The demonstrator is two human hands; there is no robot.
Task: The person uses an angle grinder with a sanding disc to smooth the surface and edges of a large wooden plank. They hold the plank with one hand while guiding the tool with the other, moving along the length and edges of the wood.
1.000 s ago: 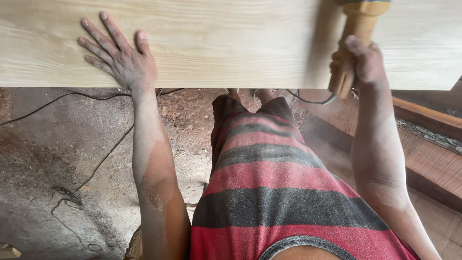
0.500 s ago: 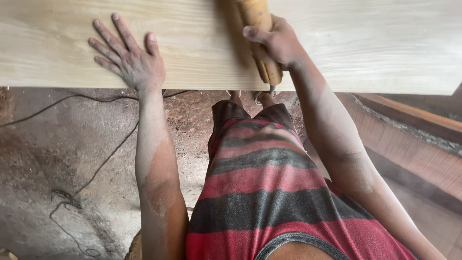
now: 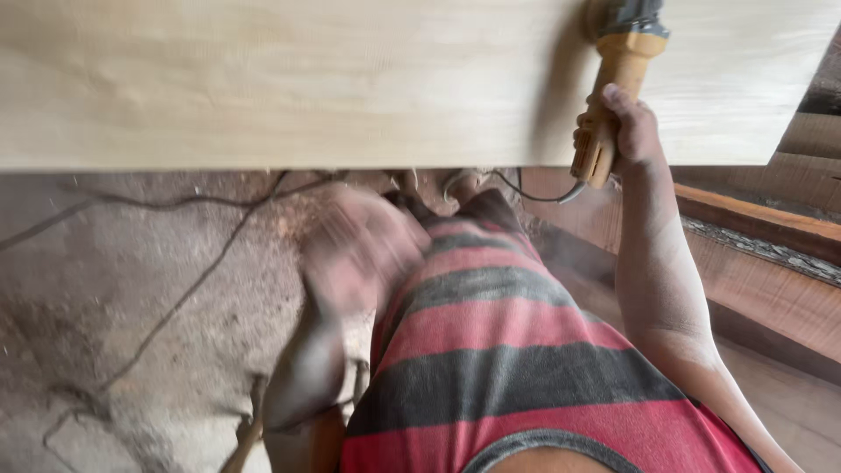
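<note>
On the pale wooden board spanning the top of the view, a power tool with a yellow-brown handle is held at the right end, its dark head partly cut off by the frame's upper edge. The handle is gripped by the right hand, closed around its lower part; a black cord is seen trailing from the handle's base. The left hand is blurred, below the board's near edge and in front of the red-and-grey striped shirt; whether it is open or closed cannot be told. Cables are seen lying on the dusty floor. Reddish planks are stacked at the right.
</note>
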